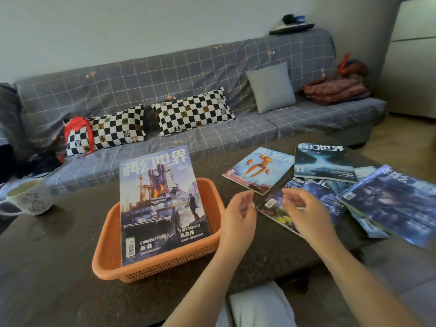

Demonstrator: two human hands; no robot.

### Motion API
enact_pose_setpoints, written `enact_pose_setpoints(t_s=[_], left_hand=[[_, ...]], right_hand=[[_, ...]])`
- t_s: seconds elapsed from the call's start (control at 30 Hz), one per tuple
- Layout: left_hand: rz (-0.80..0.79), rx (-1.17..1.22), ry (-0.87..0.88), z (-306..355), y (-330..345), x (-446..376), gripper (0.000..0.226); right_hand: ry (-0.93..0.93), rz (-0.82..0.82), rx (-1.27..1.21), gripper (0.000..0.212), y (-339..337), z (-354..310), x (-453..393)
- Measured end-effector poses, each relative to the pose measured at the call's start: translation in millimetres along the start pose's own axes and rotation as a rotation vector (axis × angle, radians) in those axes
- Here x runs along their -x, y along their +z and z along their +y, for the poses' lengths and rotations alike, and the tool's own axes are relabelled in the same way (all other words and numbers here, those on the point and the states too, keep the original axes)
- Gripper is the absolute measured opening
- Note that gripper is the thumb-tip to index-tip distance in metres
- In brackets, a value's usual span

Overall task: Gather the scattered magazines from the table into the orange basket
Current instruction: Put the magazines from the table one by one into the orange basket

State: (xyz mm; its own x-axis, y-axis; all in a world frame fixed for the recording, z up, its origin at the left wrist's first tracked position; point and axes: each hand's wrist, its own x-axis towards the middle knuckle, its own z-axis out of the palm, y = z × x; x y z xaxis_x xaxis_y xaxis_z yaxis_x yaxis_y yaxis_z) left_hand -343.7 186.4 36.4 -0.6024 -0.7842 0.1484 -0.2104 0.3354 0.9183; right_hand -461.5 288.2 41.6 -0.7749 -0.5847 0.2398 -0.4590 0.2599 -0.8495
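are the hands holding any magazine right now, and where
Nothing is held: left hand and right hand hover loosely curled, empty, between the orange plastic basket and the scattered magazines.

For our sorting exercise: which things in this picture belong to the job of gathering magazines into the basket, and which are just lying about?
Part of the job:
orange basket
magazine in the basket
scattered magazines on the table

Lying about:
mug
checkered cushions
grey cushion
sofa

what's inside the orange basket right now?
One magazine, its cover showing a burning tower, lies in the orange basket, its top end leaning out over the far rim. It covers most of the basket floor, so anything beneath it cannot be seen. Neither hand is touching it.
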Motion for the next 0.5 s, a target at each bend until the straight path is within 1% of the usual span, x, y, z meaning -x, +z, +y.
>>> enact_pose_setpoints(t_s=[0.13,0.33,0.5], left_hand=[[-0.127,0.036,0.014,10,58,-16,0.029],[-0.294,-0.026,0.023,17,142,-35,0.027],[-0.354,-0.098,0.023,17,194,-54,0.03]], right_hand=[[0.072,0.116,-0.033,0.022,-40,40,-8],[0.214,0.298,0.007,0.019,-87,104,-17],[0.325,0.368,0.0,0.024,-114,145,-22]])
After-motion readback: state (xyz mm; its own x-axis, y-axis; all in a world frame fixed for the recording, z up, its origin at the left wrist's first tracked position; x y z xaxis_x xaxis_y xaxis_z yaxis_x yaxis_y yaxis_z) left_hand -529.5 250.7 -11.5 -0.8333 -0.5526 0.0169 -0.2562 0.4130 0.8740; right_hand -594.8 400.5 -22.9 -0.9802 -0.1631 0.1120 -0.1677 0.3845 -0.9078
